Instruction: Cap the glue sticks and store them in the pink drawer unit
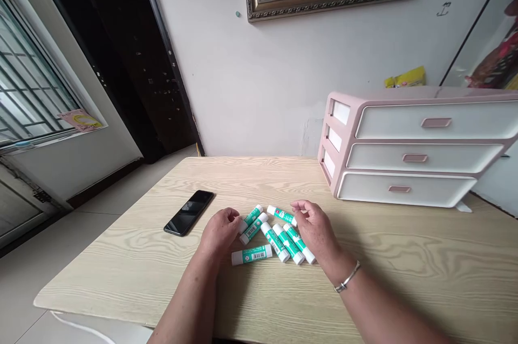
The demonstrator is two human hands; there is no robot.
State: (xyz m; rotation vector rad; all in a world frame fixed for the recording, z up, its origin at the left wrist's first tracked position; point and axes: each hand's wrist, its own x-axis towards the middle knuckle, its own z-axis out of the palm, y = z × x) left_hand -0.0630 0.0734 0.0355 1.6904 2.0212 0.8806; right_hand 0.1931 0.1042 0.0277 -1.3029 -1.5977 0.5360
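Several green-and-white glue sticks lie loosely grouped on the wooden table. My left hand (222,229) is at their left side, its curled fingers at the end of the upper left glue stick (251,218); whether they grip it cannot be made out. Over the right end of the top glue stick (282,215) is my right hand (313,225), thumb and fingers bent with a gap between them. Three slanted sticks (288,243) lie side by side between the hands. Nearest the front edge is a single stick (251,254), lying almost level.
A black phone (189,213) lies left of my left hand on the table (162,274). At the back right stands a pink-and-white drawer unit (413,158) with a yellow packet (406,78) behind its top. The wall is behind the table.
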